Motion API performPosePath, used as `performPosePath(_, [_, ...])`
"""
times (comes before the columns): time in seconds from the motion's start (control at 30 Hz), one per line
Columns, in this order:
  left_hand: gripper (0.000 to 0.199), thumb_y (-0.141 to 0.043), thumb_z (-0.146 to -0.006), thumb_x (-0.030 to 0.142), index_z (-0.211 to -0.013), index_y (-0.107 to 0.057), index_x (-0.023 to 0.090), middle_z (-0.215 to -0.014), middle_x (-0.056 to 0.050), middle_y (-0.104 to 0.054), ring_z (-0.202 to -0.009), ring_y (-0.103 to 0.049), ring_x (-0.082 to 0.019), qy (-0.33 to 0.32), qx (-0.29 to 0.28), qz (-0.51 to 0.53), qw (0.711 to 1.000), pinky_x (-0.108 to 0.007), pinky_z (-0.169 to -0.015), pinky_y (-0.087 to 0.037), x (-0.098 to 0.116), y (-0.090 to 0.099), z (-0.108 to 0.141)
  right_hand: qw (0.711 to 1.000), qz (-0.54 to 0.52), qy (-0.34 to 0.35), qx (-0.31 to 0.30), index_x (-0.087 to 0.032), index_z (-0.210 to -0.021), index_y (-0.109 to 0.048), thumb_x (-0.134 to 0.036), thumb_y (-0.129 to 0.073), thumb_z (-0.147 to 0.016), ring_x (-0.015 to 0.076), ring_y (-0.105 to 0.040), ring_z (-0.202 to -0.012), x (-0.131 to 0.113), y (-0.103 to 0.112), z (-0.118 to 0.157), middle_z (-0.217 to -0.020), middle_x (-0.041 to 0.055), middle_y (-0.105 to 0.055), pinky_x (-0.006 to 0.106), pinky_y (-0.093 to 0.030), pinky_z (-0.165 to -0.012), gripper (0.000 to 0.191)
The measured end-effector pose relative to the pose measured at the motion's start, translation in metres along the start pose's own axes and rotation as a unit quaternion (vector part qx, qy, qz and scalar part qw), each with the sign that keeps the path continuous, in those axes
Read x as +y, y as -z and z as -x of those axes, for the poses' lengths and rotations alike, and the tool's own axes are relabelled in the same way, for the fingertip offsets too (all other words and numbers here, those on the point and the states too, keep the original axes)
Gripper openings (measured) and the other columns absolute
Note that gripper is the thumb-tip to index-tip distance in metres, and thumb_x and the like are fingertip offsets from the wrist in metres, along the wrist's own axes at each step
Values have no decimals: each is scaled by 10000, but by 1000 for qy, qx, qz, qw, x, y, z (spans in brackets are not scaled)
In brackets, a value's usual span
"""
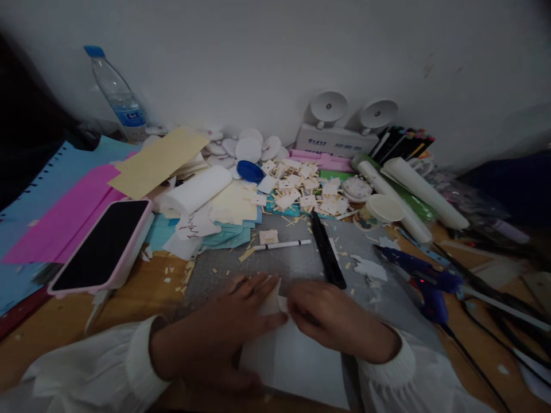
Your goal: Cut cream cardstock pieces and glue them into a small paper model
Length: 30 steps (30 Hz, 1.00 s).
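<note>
A white sheet of paper (pixel 297 367) lies on the grey cutting mat (pixel 232 264) in front of me. My left hand (pixel 219 327) rests over its left and upper part, fingers stretched out and pressing on it. The fingers of my right hand (pixel 331 312) are closed at the paper's upper edge, near my left thumb; their tips are partly hidden. Just beyond my right hand is a black utility knife (pixel 325 246). A white pen with black bands (pixel 282 245) and a small pale card piece (pixel 268 236) lie past my fingertips.
To the right is a blue hot glue gun (pixel 422 281) with its cord. A phone (pixel 103 246) stands at left near coloured paper (pixel 64 212). Small paper figures (pixel 297 183), a paper cup (pixel 379 209), white rolls (pixel 200 189) and a water bottle (pixel 116 94) line the back.
</note>
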<state>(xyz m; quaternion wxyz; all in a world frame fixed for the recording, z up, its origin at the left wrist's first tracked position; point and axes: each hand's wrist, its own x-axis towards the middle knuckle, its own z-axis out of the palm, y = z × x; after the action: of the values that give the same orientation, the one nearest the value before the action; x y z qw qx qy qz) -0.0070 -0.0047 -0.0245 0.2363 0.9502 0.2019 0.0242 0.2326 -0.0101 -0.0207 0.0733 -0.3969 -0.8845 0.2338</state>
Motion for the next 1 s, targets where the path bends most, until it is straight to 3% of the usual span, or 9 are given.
performPosePath(0.1, [986, -657, -704, 493, -1461, -182, 76, -1528, -245, -132, -1394, -152, -416, 17, -20, 0, 1000, -589, -1101, -157, 2, 3, 0, 1000, 7, 0, -10, -200, -795, -486, -132, -492, -858, 139, -541, -701, 0, 0, 0, -767, 0, -588, 258, -339, -610, 92])
performPosePath(0.17, [974, -647, -713, 457, -1456, -172, 44, -1524, -254, -134, -1395, -153, -411, 25, -30, -1, 999, -578, -1110, -151, 4, 6, -1, 1000, 12, 4, -18, -199, -798, -488, -127, -494, -851, 140, -544, -724, -1, 1, 0, -788, 2, -595, 259, -332, -621, 89])
performPosePath(0.3, [956, -643, -700, 419, -1460, -178, 74, -1532, -232, -130, -1395, -154, -413, 30, -26, -3, 999, -591, -1103, -154, 6, 8, -2, 999, 10, 6, -33, -193, -800, -504, -126, -509, -827, 141, -543, -741, -2, 0, 2, -801, 9, -605, 259, -324, -629, 73])
performPosePath(0.7, [906, -633, -698, 385, -1440, -232, 54, -1521, -247, -161, -1376, -203, -422, 29, -17, -14, 999, -594, -1089, -181, 7, 8, -4, 990, -79, -39, -108, -187, -740, -575, -141, -528, -726, 83, -491, -498, -13, 0, 8, -573, -24, -606, 202, -252, -467, 68])
performPosePath(1.0, [803, -605, -740, 434, -1401, -325, 75, -1530, -209, -181, -1382, -206, -386, 42, -27, -19, 999, -570, -1094, -185, 9, 12, -4, 956, -194, -41, -217, -166, -764, -640, -112, -576, -630, 62, -522, -502, -17, -2, 12, -617, -34, -638, 130, -317, -440, 158])
